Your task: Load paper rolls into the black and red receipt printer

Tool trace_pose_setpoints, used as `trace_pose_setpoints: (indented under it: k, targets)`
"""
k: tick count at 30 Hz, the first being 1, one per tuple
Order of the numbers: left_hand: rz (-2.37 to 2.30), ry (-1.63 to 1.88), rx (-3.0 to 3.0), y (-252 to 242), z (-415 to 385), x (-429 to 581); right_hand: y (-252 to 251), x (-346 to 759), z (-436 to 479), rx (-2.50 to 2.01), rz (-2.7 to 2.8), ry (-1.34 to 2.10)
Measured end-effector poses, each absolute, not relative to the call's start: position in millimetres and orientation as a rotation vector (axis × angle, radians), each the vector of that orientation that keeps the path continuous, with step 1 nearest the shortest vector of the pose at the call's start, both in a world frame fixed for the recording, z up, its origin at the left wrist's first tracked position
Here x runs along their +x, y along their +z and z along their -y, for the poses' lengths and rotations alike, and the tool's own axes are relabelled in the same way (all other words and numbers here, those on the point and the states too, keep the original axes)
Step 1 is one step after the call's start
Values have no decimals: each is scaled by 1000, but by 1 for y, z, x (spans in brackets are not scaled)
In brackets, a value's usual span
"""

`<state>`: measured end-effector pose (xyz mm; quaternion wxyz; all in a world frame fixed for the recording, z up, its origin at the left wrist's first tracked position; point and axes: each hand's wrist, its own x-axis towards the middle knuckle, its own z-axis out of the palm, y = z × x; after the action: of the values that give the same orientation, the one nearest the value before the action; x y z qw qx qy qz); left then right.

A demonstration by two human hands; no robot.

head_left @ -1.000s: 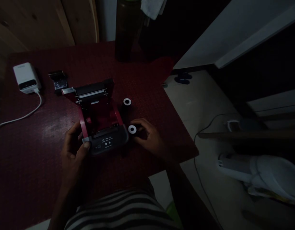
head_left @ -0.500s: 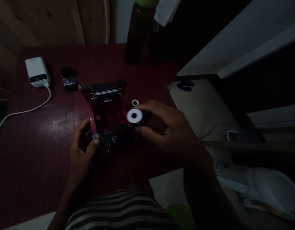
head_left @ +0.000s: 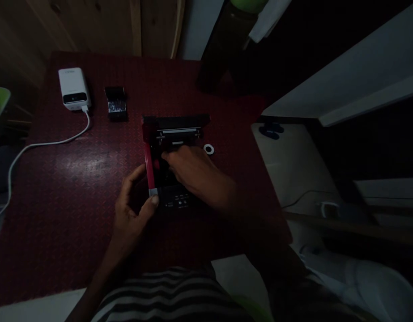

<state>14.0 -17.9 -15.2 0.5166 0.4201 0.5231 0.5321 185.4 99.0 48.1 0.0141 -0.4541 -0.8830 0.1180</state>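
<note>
A small red and black printer (head_left: 180, 197) sits on the table with its lid (head_left: 179, 121) tipped up. My left hand (head_left: 130, 208) grips its front left corner, thumb on the grey edge and fingers along the red side wall. Inside the printer's bay is my right hand (head_left: 196, 172), fingers curled and pointing down and left. Whatever those fingers hold is hidden beneath the hand and in the dark bay. Just right of the printer stands a roll with a white ring-shaped end (head_left: 212, 148).
On the red table (head_left: 102, 188) are a white power bank (head_left: 73, 85) with a cable (head_left: 61, 141) and a black ribbon piece (head_left: 117, 106). A tall dark bottle (head_left: 223, 49) with a green top stands at the back. The table's right edge drops to the floor.
My right hand, which held a white-ended roll beside the printer, has moved left into the bay; that roll is now out of sight. My left hand stays on the printer. The view has shifted.
</note>
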Motion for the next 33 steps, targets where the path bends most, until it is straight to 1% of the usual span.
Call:
trace_pose_setpoints:
  k: [5,9,12,16,19,21,24,26,29,33]
  targets:
    - [-1259,1272,1006,-13,17,14,45,201,-100,-1319,2654,485]
    - [-1277,1277,1020,-16,16,13,58,223,-91,-984,2525,725]
    - [-1278,1304,1038,-17,16,12,61,231,-85,-805,2512,798]
    - [-1307,1271,1049,-8,18,11,51,230,-82,-820,2520,687]
    - [-1393,1278,1073,6,8,6,44,231,-79,-836,2460,535]
    - [-1475,1354,1151,16,-10,1,40,232,-74,-841,2392,372]
    - [-1425,1501,1340,29,-48,-2,35,230,-60,-898,2288,120]
    - [-1399,1514,1401,36,-71,1,30,228,-49,-939,2216,2]
    - [-1444,1533,1365,43,-84,11,24,226,-33,-955,2143,-78]
    - [-1473,1560,1300,41,-66,20,23,229,-17,-964,2118,-128]
